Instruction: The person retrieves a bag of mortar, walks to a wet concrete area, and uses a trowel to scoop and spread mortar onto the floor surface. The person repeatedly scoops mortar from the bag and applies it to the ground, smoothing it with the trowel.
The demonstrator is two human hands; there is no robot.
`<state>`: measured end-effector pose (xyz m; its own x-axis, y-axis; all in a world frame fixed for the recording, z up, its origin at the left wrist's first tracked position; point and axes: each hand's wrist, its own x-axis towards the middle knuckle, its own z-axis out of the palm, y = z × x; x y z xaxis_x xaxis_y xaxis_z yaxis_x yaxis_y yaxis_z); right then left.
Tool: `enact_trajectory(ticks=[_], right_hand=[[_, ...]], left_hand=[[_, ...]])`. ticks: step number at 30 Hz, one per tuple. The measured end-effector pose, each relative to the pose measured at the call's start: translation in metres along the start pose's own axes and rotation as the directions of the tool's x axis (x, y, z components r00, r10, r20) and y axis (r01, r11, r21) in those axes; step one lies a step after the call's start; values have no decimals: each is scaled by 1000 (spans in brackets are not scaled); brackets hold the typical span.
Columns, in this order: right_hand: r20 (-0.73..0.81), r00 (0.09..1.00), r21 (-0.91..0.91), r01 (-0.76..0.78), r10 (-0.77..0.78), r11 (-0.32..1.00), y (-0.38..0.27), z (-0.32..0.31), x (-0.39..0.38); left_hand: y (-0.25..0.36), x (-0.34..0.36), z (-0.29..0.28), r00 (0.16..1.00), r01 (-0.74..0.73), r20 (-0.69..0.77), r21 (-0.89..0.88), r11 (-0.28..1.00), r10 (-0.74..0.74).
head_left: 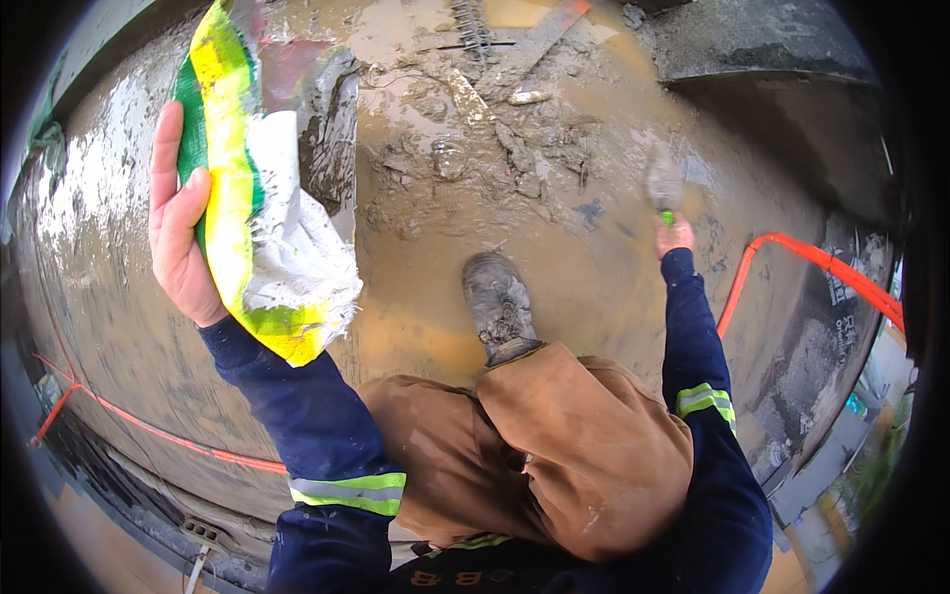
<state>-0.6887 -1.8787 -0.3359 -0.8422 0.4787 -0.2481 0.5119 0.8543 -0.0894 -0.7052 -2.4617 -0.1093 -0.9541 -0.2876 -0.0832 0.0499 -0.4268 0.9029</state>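
Note:
My left hand (183,243) grips the edge of a yellow, green and white woven plastic bag (228,148), the thumb pressed on its face. The bag is held up at the left, its torn lower end hanging over my forearm. Farther off at the right, my right hand (675,238) is closed round the green grip of a small trowel-like tool (665,180). Its grey, muddy blade is blurred and points away from me, close over the wet, muddy floor (604,287). The tool's exact kind is hard to make out.
Lumpy mud and debris (495,148) lie ahead, with a coiled spring-like piece (471,25) beyond. My muddy boot (498,302) stands in the middle. An orange hose (826,259) loops at the right; an orange cable (178,438) runs at the left, near a power strip (206,535).

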Motion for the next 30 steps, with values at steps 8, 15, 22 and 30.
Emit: enact_trajectory(ticks=[8,15,22,30], right_hand=[[75,993,146,83,-95,986,-76,14,-50],[188,960,322,140,-208,936,-106,18,-61],[462,821,509,64,-335,858,-190,13,-67],[568,728,716,-209,-383,666,-184,-42,-71]], left_hand=[[-9,9,11,999,31,-24,-4,1000,-31],[-17,18,18,998,63,-31,17,998,-62],[-17,17,10,999,44,-27,51,998,-43],[-15,9,14,999,-15,-31,-99,995,12]])
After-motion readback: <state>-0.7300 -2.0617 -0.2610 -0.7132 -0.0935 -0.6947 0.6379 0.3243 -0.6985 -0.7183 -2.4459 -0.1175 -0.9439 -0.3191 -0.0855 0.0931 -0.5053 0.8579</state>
